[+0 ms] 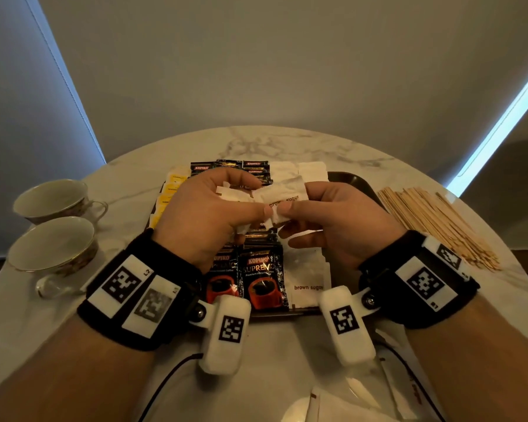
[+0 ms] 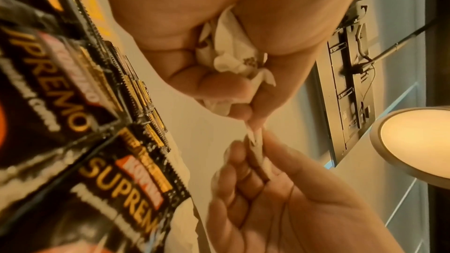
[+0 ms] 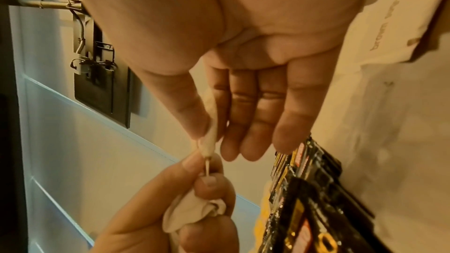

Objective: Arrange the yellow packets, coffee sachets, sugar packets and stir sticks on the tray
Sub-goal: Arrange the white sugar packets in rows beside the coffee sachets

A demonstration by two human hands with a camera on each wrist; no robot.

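Sugar packets (image 1: 241,197) sat bunched in the left hand (image 1: 209,213) grip above the tray (image 1: 355,182); right hand (image 1: 333,222) pinched one packet's edge; light, limp paper, likely crumpling unless held by edges.

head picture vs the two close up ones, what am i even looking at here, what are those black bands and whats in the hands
No machine here: a person works with bare hands. The black bands are wrist straps carrying small cameras. The wide picture comes from a head camera looking down; each close-up looks along one hand.

On the marble table lies a dark tray with yellow packets, black coffee sachets and white brown-sugar packets. Stir sticks lie right of the tray, two teacups to the left.

The left hand grips a bunch of sugar packets, while the right hand pinches one sugar packet by thumb and forefinger.
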